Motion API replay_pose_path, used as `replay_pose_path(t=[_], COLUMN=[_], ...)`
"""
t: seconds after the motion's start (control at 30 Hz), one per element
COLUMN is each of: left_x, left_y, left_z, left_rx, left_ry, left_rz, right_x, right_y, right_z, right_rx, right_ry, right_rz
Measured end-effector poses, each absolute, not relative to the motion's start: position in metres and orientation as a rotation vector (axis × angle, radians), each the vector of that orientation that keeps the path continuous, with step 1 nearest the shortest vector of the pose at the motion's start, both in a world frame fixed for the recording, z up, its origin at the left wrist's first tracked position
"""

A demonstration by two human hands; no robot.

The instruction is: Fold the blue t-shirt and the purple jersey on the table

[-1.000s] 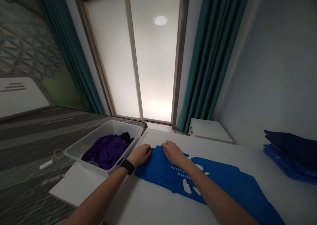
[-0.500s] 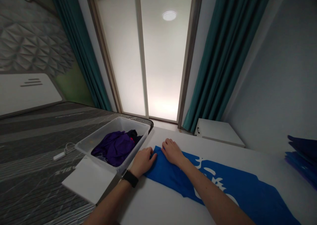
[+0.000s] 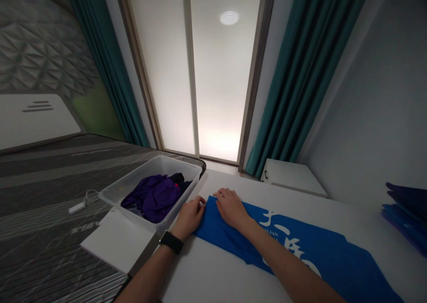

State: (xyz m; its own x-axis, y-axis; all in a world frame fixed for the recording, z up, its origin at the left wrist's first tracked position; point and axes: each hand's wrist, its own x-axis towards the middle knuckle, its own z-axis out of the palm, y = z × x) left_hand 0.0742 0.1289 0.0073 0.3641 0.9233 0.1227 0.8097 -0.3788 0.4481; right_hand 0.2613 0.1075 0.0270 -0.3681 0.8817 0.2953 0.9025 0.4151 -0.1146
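A blue T-shirt (image 3: 327,254) with white print lies flat, partly folded, on the white table (image 3: 213,276). The left hand (image 3: 189,217) abuts its edge; the right hand (image 3: 231,209) rests on it. Fingers together on both, unclamped.

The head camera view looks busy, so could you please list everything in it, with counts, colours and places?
T-shirt: one, blue with white print, flat on the table
Table: one, white, below the hands
Bin: one, clear plastic, left of the T-shirt
Clothes: one bundle, purple and dark, in the bin
Stack of clothes: one, blue and purple, far right
Bed: one, grey striped, far left
Cable: one, white, on the bed
Cabinet: one, white, beyond the table
Curtains: two, teal, ahead
Frosted glass panels: two, white, between the curtains
Watch: one, black, on the left wrist
Left hand: one, at the T-shirt's edge
Right hand: one, on the T-shirt
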Motion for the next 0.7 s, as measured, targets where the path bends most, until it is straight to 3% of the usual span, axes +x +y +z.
replay_pose_path(t=[0.23, 0.4, 0.53, 0.7], left_x=[0.071, 0.066, 0.074, 0.089], left_y=[0.129, 0.123, 0.106, 0.09], left_z=[0.004, 0.006, 0.015, 0.008], left_rx=[2.372, 2.394, 2.628, 2.924], left_ry=[1.571, 1.548, 1.316, 1.01], left_rz=[0.466, 0.644, 0.782, 0.601], right_x=[0.253, 0.257, 0.271, 0.294], right_y=[0.085, 0.086, 0.081, 0.065], right_z=[0.013, 0.011, 0.015, 0.019], right_rx=[-1.494, -1.521, -1.579, -1.719], right_ry=[-2.491, -2.464, -2.454, -2.441], right_rz=[0.177, 0.241, 0.179, 0.188])
